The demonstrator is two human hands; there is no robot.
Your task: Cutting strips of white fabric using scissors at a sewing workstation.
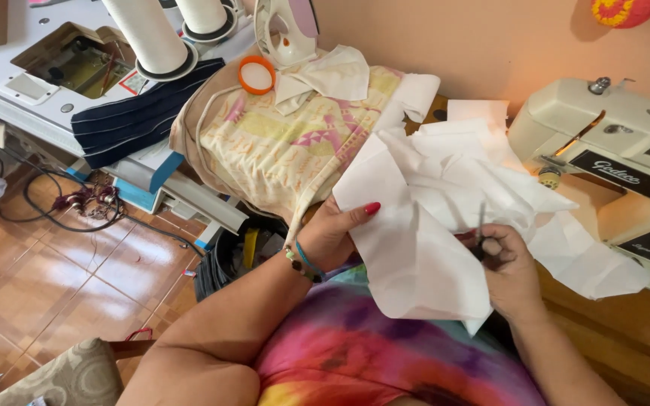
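Rainbow shirt (385, 361) sits closest, just under both arms. Above it, the white cloth (430, 225) looks thin, light and floppy, so it is best held by its edge. Left hand (332, 237) pinches the cloth's left edge, thumb on top. Right hand (505, 271) is curled around what may be small scissors (481, 229), poking into the cloth by the sewing machine (611, 158).
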